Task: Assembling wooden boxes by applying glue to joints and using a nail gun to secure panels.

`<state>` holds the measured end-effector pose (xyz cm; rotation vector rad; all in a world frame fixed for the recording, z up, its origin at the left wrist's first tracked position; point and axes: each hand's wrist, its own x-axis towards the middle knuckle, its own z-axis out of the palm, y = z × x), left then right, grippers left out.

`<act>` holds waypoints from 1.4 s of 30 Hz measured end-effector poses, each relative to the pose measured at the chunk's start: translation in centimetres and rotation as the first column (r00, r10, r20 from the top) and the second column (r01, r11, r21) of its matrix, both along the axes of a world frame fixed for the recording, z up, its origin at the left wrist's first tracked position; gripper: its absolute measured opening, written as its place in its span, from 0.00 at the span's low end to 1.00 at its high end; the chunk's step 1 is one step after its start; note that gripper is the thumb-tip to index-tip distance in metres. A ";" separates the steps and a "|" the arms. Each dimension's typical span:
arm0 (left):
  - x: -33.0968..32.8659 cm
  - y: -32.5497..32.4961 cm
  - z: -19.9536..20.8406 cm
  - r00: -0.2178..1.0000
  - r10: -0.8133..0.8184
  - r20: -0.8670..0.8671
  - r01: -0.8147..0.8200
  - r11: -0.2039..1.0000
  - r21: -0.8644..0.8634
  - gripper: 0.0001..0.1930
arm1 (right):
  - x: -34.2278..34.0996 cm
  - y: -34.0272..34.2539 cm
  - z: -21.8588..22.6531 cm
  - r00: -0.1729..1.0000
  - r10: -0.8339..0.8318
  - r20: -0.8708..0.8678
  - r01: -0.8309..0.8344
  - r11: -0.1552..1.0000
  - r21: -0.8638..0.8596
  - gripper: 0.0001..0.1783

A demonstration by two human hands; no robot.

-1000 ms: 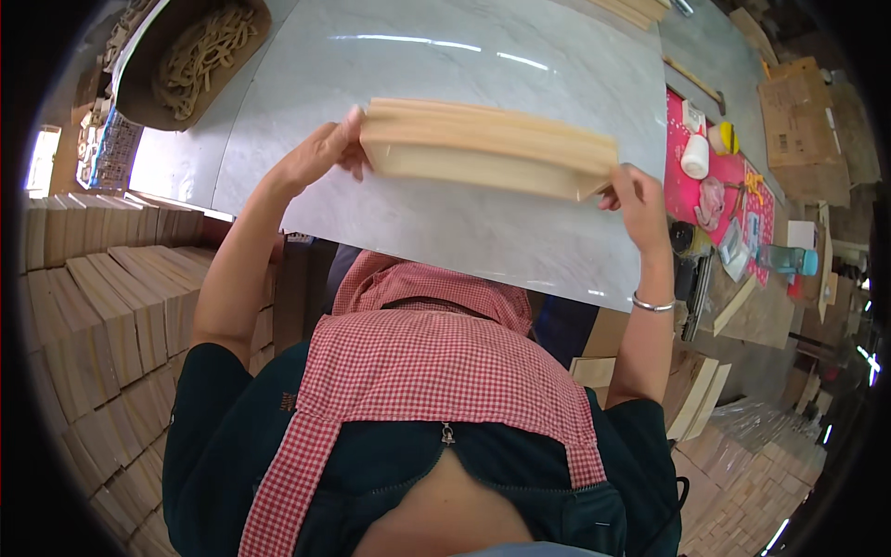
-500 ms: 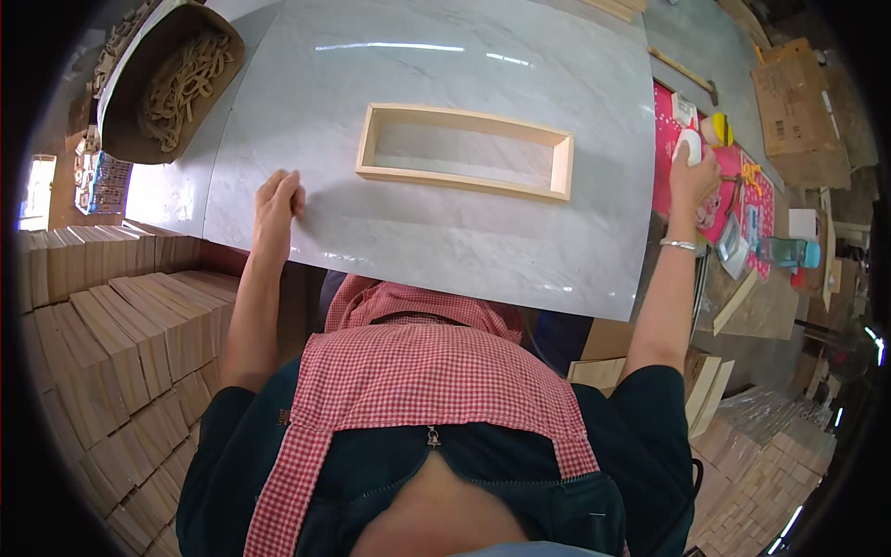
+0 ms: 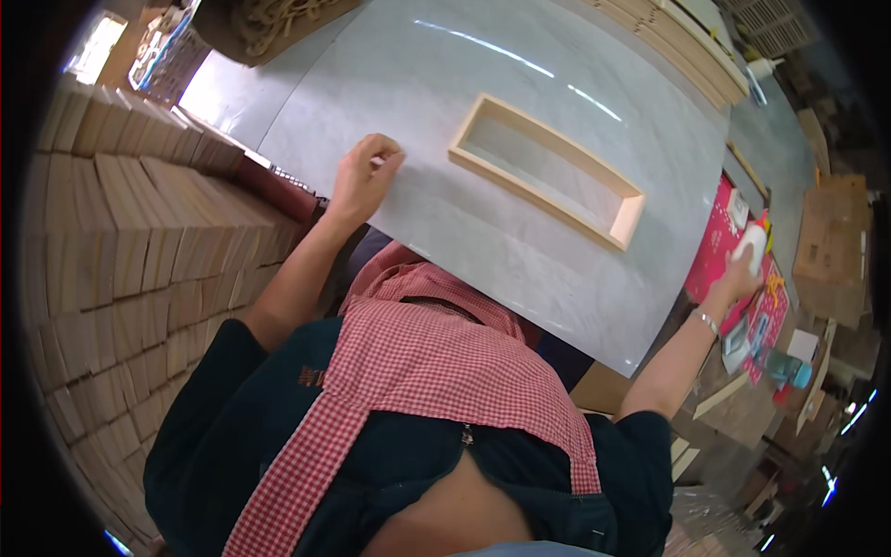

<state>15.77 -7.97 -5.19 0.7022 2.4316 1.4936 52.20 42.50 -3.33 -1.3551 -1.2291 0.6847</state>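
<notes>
A pale grey marble-patterned worktop (image 3: 483,251) reflects overhead light; stacked pale wooden slats (image 3: 121,241) rise beside its left edge.

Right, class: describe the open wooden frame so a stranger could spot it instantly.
Start at the big pale grey marble-look tabletop that fills the upper middle of the view. On it, right of the left hand, lies the wooden frame. It is a long, light-coloured rectangle with an open centre showing the tabletop, unlike the solid flat wooden boards stacked at the far edge.

Left hand (image 3: 364,174) loosely curled, arm bent, right hand (image 3: 740,275) outstretched sideways, grip closed
</notes>
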 end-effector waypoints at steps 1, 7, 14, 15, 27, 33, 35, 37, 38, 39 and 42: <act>0.2 0.3 -0.2 0.993 -0.057 -0.104 0.058 0.998 0.009 0.09 | 0.0 -1.6 1.2 0.990 0.052 -0.131 -0.040 0.995 0.093 0.28; 0.3 0.6 -1.4 0.953 -0.052 -0.299 -0.005 0.982 -0.187 0.09 | -6.8 -17.6 5.3 0.875 0.358 -0.324 -0.322 0.933 0.162 0.22; -0.2 -1.0 -2.6 0.891 -0.013 -0.454 -0.094 0.973 -0.211 0.07 | -14.0 -29.2 4.1 0.703 0.670 -0.240 -0.693 0.720 -0.020 0.26; -0.3 -1.2 -2.9 0.859 0.014 -0.511 -0.113 0.980 -0.164 0.07 | -14.8 -29.9 3.9 0.668 0.722 -0.183 -0.737 0.676 -0.024 0.27; -0.1 -1.3 -3.4 0.786 0.029 -0.618 -0.103 0.991 -0.085 0.07 | -18.1 -30.8 2.2 0.532 0.846 -0.022 -0.846 0.530 -0.068 0.26; -0.1 -1.2 -3.5 0.776 0.023 -0.630 -0.113 0.988 -0.104 0.07 | -18.8 -30.2 1.9 0.534 0.831 0.157 -0.843 0.537 0.027 0.28; 0.0 -1.2 -3.4 0.777 0.026 -0.628 -0.121 0.987 -0.109 0.07 | -19.4 -30.2 2.4 0.539 0.805 0.249 -0.840 0.536 0.084 0.30; 0.0 -1.2 -3.3 0.776 0.027 -0.630 -0.124 0.986 -0.110 0.07 | -19.8 -30.0 2.5 0.542 0.787 0.294 -0.837 0.534 0.116 0.31; 0.0 -1.2 -3.2 0.775 0.031 -0.632 -0.124 0.987 -0.104 0.07 | -20.0 -29.8 2.5 0.550 0.778 0.303 -0.832 0.540 0.123 0.31; 0.0 -1.2 -3.2 0.773 0.034 -0.634 -0.124 0.987 -0.097 0.07 | -20.3 -29.6 2.5 0.558 0.769 0.312 -0.827 0.547 0.130 0.31; 0.0 -1.2 -3.1 0.767 0.041 -0.640 -0.121 0.989 -0.082 0.07 | -21.2 -28.9 2.3 0.576 0.748 0.330 -0.814 0.561 0.149 0.32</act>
